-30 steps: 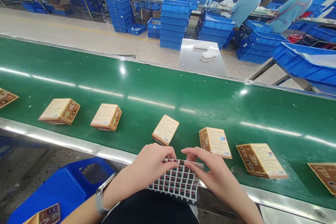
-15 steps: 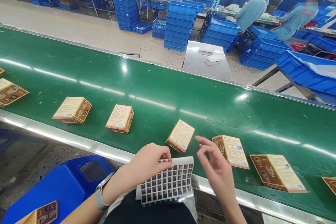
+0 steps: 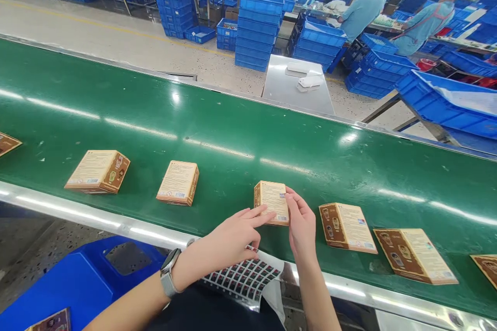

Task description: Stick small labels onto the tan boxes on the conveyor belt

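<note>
The left hand point(image 3: 229, 238) is stretching two fingers across the lower face of a small printed box point(image 3: 274, 191), while its thumb and curled fingers are pinching the upper edge of a sticker sheet point(image 3: 244, 279); that grip is partly hiding behind the knuckles. The right hand point(image 3: 302, 222) is setting its thumb by a small label point(image 3: 282, 195) at the right side of the same box, its other fingers bending behind, so I cannot tell whether it is gripping the box or only pressing. The box is sitting on the near side of a green belt point(image 3: 217, 114), the fingers covering part of its text, which is too small to read. The sheet is sagging over the belt's near edge, the left forearm covering its left end. Right of the hands, two boxes point(image 3: 347, 225) point(image 3: 415, 256) are lying near each other, and another point(image 3: 485, 269) is running out of view; to the left two more point(image 3: 97, 170) point(image 3: 177, 181) are standing whole, with a third point(image 3: 8, 143) being cut by the frame. At the near left, a carton point(image 3: 52, 320) is showing only its top on a blue plastic piece point(image 3: 77, 279).
</note>
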Action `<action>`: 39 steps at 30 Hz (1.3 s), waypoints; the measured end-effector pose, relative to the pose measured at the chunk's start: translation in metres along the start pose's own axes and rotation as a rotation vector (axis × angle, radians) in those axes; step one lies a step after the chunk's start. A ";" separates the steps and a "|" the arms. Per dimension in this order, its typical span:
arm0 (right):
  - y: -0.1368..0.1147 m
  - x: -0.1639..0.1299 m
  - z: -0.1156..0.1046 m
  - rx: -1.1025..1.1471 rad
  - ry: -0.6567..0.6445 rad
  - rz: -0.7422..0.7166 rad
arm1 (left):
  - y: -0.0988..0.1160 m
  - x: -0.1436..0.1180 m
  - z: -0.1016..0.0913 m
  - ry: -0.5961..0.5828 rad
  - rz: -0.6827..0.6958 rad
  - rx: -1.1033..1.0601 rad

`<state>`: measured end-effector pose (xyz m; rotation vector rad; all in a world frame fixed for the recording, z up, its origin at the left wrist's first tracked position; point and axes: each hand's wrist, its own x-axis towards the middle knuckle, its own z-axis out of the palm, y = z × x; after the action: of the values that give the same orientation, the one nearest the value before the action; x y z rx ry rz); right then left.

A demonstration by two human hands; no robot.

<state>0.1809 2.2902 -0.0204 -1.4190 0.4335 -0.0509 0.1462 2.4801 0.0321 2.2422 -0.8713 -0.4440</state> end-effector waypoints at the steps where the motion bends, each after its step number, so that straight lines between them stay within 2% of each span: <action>1: 0.001 0.000 -0.002 0.003 0.028 -0.009 | 0.002 0.003 0.001 -0.001 0.002 0.000; 6: 0.008 0.002 -0.012 -0.004 0.143 -0.089 | 0.010 0.019 0.009 -0.014 0.044 0.030; 14: 0.006 0.004 -0.026 -0.171 0.165 -0.193 | 0.017 0.029 0.011 -0.070 0.078 0.089; 18: -0.002 0.011 -0.036 -0.296 0.201 -0.230 | 0.019 0.037 0.015 -0.079 0.109 0.117; 22: -0.018 0.025 -0.050 -0.379 0.236 -0.202 | 0.020 0.038 0.020 -0.048 0.155 0.166; 25: -0.038 0.018 -0.057 -0.564 0.253 -0.284 | 0.023 0.026 0.012 0.018 0.064 0.135; 27: -0.053 -0.002 -0.056 -0.663 0.158 -0.406 | 0.026 0.013 0.002 0.053 -0.071 0.057; 28: -0.059 -0.014 -0.053 -0.695 0.041 -0.466 | 0.028 0.007 -0.005 0.071 -0.138 0.010; 31: -0.074 -0.046 -0.041 -0.744 -0.509 -0.560 | 0.033 -0.011 -0.023 0.135 -0.281 -0.141; 32: -0.076 -0.053 -0.036 -0.761 -0.652 -0.576 | 0.033 -0.015 -0.027 0.152 -0.307 -0.192; 33: -0.078 -0.056 -0.032 -0.782 -0.739 -0.592 | 0.033 -0.019 -0.030 0.167 -0.331 -0.235; 35: -0.078 -0.056 -0.025 -0.822 -0.793 -0.625 | 0.031 -0.024 -0.033 0.209 -0.388 -0.274; 39: -0.074 -0.044 -0.018 -0.875 -0.804 -0.661 | 0.025 -0.033 -0.030 0.260 -0.498 -0.245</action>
<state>0.1506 2.2736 0.0608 -2.2224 -0.7884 0.1962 0.1268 2.5035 0.0727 2.2073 -0.1099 -0.4404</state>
